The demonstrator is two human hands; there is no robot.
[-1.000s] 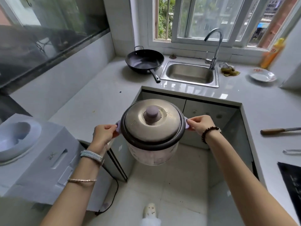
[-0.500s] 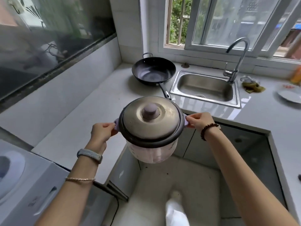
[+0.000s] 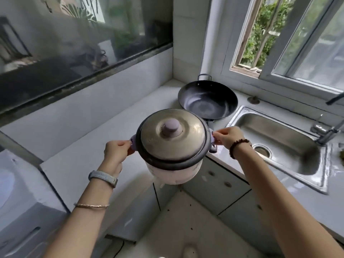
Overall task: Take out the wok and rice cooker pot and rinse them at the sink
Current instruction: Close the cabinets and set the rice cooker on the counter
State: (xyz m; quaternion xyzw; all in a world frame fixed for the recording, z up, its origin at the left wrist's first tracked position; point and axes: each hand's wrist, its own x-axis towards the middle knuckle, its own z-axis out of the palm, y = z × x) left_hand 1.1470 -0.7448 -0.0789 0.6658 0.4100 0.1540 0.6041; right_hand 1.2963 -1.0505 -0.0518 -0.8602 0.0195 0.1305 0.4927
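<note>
I hold a rice cooker (image 3: 172, 144) in the air above the inner corner of the white counter. It has a pale body, a dark rim and a steel lid with a lilac knob. My left hand (image 3: 116, 151) grips its left lilac handle and my right hand (image 3: 228, 135) grips the right one. The inner pot is hidden under the lid. A dark wok (image 3: 207, 102) sits empty on the counter in the far corner, just behind the cooker. Its long handle is hidden by the cooker. The steel sink (image 3: 279, 144) lies to the right, with the tap (image 3: 329, 131) at its far right.
The white L-shaped counter (image 3: 89, 153) runs left and along the window wall. A white appliance (image 3: 22, 200) stands at the lower left. Cabinet doors (image 3: 216, 185) sit under the sink. A sink plug (image 3: 253, 100) lies on the counter behind the sink.
I have carried the rice cooker forward and closer to the counter corner; the wok and sink now appear much nearer, and the view has swung left.
</note>
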